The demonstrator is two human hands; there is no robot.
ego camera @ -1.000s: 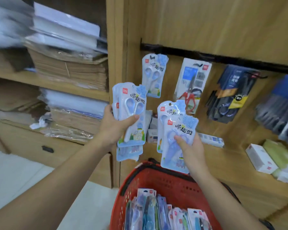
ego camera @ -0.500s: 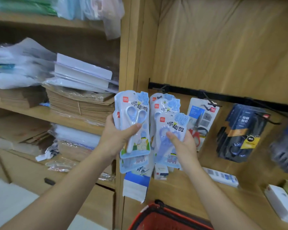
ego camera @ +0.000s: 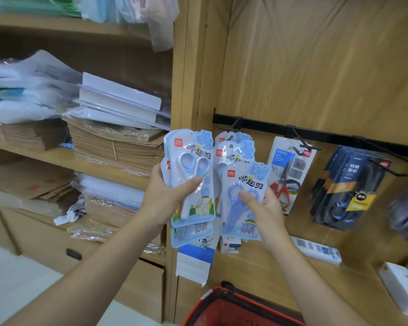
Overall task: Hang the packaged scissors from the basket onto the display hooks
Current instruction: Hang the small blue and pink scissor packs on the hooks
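My left hand [ego camera: 167, 201] grips a stack of light-blue packaged scissors [ego camera: 191, 175], thumb across the front pack. My right hand [ego camera: 262, 208] holds two more packs, fanned; the front pack [ego camera: 244, 198] shows purple-blue scissors. Both bundles are held just below the black hook rail [ego camera: 316, 135] on the wooden panel. Another blue pack [ego camera: 236, 138] hangs on the leftmost hook, mostly hidden behind the ones in my right hand. The red basket [ego camera: 233, 307] sits at the bottom edge, only its rim visible.
Further right on the rail hang a pack of red-handled scissors [ego camera: 290, 172] and dark packs [ego camera: 346, 187]. Small boxes [ego camera: 316, 249] lie on the ledge below. Shelves at left hold stacked brown paper bags [ego camera: 118, 147] and plastic-wrapped paper.
Both hands rose with their packs from above the basket toward the hook rail. The view tilted up, so the basket dropped to the bottom edge.
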